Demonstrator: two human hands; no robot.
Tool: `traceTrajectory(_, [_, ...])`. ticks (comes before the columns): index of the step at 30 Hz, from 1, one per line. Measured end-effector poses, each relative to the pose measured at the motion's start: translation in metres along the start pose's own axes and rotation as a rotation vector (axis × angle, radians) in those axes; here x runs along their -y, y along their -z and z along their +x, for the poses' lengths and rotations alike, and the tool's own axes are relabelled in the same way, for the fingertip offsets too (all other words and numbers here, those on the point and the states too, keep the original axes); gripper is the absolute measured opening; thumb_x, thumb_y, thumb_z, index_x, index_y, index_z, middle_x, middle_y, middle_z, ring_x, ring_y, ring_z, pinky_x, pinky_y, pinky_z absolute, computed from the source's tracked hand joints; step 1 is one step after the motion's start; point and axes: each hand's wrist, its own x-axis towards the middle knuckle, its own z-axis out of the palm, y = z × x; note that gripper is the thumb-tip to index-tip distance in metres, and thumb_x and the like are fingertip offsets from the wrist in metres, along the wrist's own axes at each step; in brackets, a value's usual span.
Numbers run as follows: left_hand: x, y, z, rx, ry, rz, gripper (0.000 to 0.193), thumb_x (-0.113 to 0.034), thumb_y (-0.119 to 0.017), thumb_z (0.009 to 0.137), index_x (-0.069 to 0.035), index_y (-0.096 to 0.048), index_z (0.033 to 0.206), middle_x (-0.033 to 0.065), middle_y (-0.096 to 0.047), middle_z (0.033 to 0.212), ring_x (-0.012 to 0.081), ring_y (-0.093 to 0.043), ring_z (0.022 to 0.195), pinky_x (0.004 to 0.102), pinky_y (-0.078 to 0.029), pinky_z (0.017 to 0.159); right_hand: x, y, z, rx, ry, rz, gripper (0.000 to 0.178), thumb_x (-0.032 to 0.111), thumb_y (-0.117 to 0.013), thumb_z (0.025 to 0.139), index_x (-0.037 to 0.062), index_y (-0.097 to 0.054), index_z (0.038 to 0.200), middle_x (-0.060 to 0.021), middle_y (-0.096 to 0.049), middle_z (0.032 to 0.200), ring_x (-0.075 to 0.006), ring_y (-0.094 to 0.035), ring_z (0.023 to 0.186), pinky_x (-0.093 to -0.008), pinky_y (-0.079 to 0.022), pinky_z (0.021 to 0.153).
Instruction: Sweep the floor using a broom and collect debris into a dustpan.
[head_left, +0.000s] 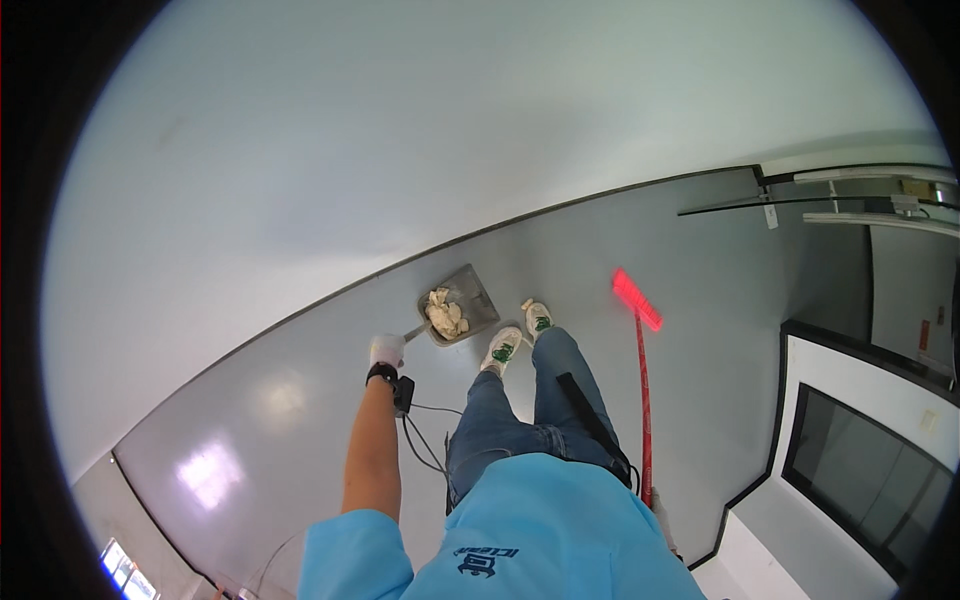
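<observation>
My left hand (387,351), in a white glove, is closed round the handle of a grey dustpan (483,308). Crumpled pale scraps (446,315), perhaps paper, lie heaped in the pan. On my right side a broom with a red handle (644,400) and bright pink bristles (637,299) slants down to the floor. Its upper end is gripped by my right hand (657,503), of which only a small part shows past my blue shirt. A small pale scrap (527,304) lies at the toe of my right shoe (539,318).
A white wall (330,170) with a dark base strip runs along the far side of the grey floor (560,230). At the right are a metal rail fixture (870,205) and a dark glass panel (870,460). Cables (420,445) hang from my left wrist.
</observation>
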Motion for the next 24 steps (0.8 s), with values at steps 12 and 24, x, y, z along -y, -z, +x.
traceTrajectory(12, [-0.073,0.023,-0.083,-0.135,0.211,-0.425,0.016,-0.011,-0.041,0.065,0.0,-0.052,0.066,0.0061,-0.042,0.044,0.0166,-0.042,0.034,0.0272,-0.031,0.031,0.004,0.001,-0.012,-0.06,0.152,-0.353,0.061,0.005,-0.047,0.066,0.0003,-0.016,0.119,-0.0106,-0.048,0.075,-0.0136,-0.045,0.056,-0.0231,-0.039,0.051])
traceTrajectory(24, [-0.068,0.023,-0.085,-0.045,0.217,-0.401,0.023,-0.013,-0.039,0.064,0.004,-0.053,0.072,0.0121,-0.049,0.051,0.0227,-0.05,0.043,0.0306,-0.039,0.039,0.016,0.0,-0.019,-0.033,0.164,-0.362,0.06,0.003,-0.043,0.064,-0.0006,-0.016,0.118,-0.0107,-0.047,0.072,-0.0139,-0.044,0.053,-0.0233,-0.039,0.049])
